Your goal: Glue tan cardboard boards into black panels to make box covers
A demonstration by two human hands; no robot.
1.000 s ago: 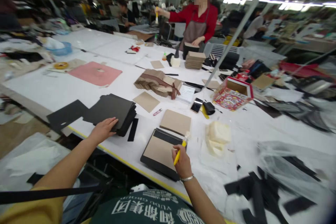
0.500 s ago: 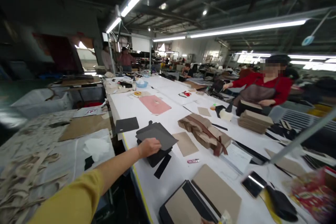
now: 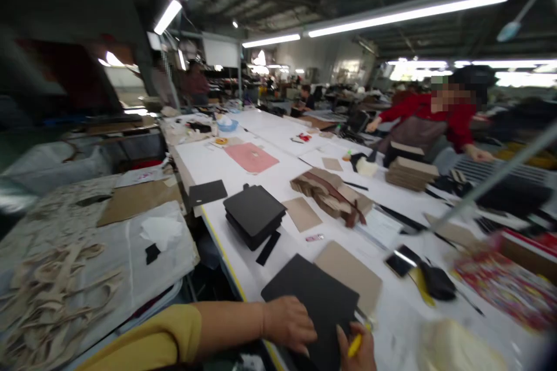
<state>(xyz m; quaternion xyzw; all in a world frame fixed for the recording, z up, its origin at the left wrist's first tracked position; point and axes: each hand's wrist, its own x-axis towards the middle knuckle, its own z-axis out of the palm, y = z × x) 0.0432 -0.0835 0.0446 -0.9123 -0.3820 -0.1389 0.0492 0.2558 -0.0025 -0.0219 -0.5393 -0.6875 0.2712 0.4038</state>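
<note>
The left hand [image 3: 290, 323] is palm down over a black sheet [image 3: 311, 287], its fingers slightly bent and close together. It appears to touch the sheet, but its thumb is out of sight, so I cannot tell whether it pinches anything. The right hand [image 3: 360, 351] is closed around a yellow brush [image 3: 354, 346] and sits at the sheet's near right side; whether its fingertips also press on the sheet is unclear.

The black sheet lies near the front edge of the white table [image 3: 278, 127], overlapping a beige board [image 3: 350, 272] beyond it. A stack of black sheets [image 3: 255, 208] stands farther left, with a black strip [image 3: 268, 248] just beside it.

The bottom of the picture cuts off the right hand and the near end of the black sheet. The brush's bristle end is blurred and hard to make out, as is the pale block [image 3: 456, 345] at lower right. Whatever lies under the black sheet is hidden.
</note>
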